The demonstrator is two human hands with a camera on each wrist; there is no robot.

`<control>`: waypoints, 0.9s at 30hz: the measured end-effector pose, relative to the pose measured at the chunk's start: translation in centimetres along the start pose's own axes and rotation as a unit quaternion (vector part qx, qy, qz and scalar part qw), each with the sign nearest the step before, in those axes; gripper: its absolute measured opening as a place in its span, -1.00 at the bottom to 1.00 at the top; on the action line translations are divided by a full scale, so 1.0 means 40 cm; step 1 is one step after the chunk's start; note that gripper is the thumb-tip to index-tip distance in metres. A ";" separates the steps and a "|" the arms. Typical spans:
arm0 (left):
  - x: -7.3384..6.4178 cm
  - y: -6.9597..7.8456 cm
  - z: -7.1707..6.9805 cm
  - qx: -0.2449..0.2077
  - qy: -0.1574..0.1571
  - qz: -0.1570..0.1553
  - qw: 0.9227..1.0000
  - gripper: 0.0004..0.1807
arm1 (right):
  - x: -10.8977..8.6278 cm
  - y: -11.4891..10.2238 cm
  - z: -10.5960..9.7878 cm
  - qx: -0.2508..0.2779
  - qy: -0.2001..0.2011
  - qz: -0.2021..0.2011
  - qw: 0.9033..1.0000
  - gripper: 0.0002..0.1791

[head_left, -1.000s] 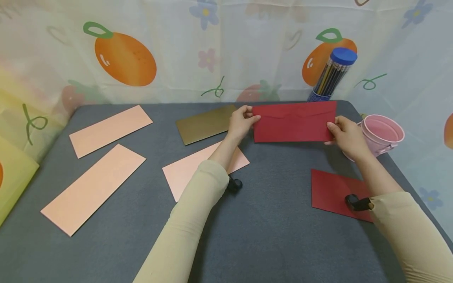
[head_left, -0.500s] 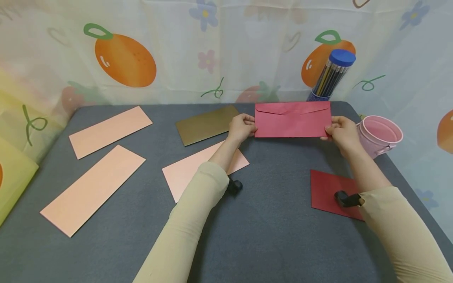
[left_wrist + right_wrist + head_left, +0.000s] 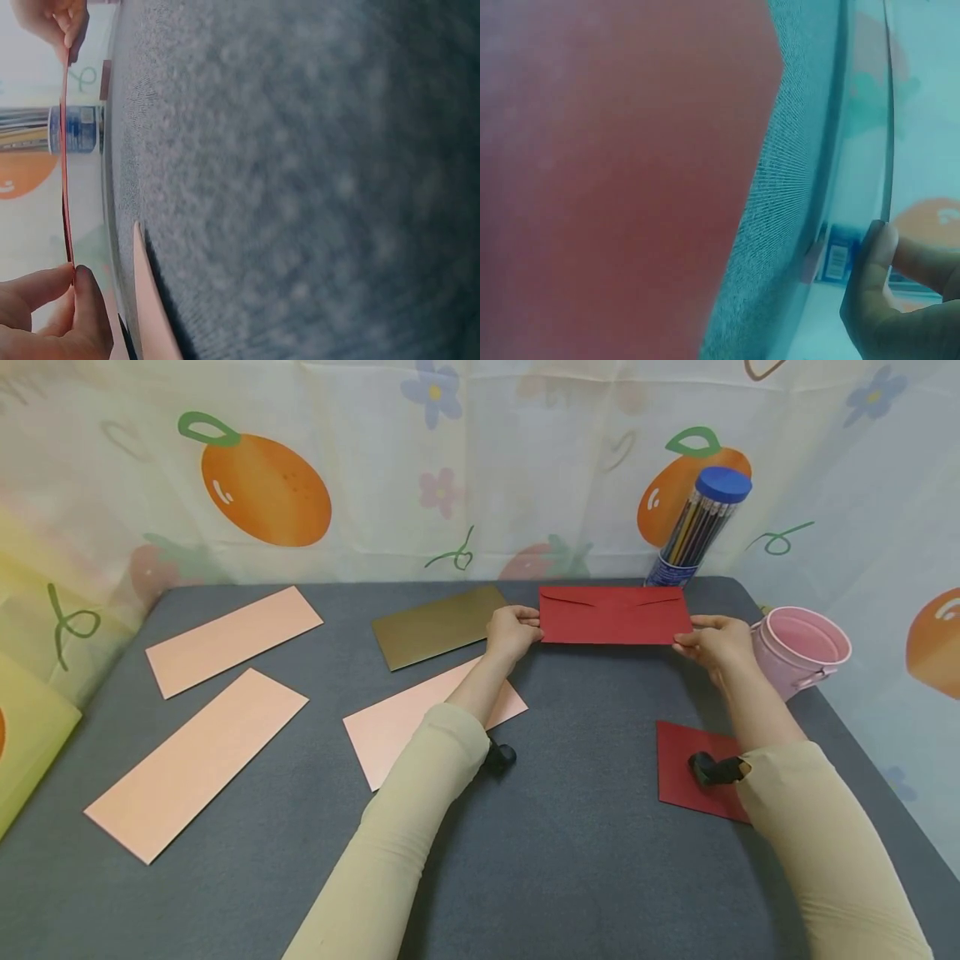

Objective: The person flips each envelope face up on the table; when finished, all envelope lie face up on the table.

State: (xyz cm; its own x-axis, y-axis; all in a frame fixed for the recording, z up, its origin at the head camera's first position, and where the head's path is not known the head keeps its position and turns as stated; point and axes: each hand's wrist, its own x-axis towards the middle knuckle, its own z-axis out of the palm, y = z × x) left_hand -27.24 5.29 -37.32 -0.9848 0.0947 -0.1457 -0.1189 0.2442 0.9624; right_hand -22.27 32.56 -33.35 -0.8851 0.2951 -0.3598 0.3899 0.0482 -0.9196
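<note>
A red envelope (image 3: 611, 618) is held level above the far part of the table, its flap line along the far side. My left hand (image 3: 512, 631) pinches its left end between thumb and fingers; the left wrist view shows the envelope edge-on in that hand (image 3: 56, 311). At the other end my right hand (image 3: 720, 643) pinches the right edge, as the right wrist view also shows. Below my right forearm lies a second red envelope (image 3: 693, 760), partly covered by the sleeve. Under my left forearm lies a pale pink envelope (image 3: 397, 727), with a gold-brown one (image 3: 438, 627) behind it.
Two peach envelopes (image 3: 236, 639) lie on the left of the dark grey table (image 3: 570, 843). A blue-lidded tub of pencils (image 3: 697, 527) stands at the back edge. A pink bucket (image 3: 798, 652) is close to my right hand. A patterned cloth hangs behind.
The red envelope has tilted flatter and come lower, its near edge shifting away from me. My right hand has moved slightly left with it. My left hand has dropped a little.
</note>
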 end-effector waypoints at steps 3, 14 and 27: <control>-0.003 0.003 0.001 0.006 0.004 -0.006 1.000 -0.59 | 0.007 0.001 0.000 0.015 -0.004 0.004 1.000 -0.23; -0.009 0.001 0.003 0.018 -0.007 -0.021 1.000 -0.53 | 0.034 0.012 0.001 -0.038 -0.018 -0.003 0.999 -0.25; -0.006 -0.009 -0.003 0.090 -0.020 -0.021 0.996 -0.54 | 0.047 0.029 0.005 -0.116 -0.017 -0.014 0.993 -0.30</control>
State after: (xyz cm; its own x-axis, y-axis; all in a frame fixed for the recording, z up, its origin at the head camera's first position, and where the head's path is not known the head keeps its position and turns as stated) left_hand -26.98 5.06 -37.63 -0.9730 0.1180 -0.1983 -0.1326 0.4175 0.8990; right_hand -23.53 32.99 -35.13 -0.9027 0.2585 -0.3438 0.4099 0.2747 -0.8698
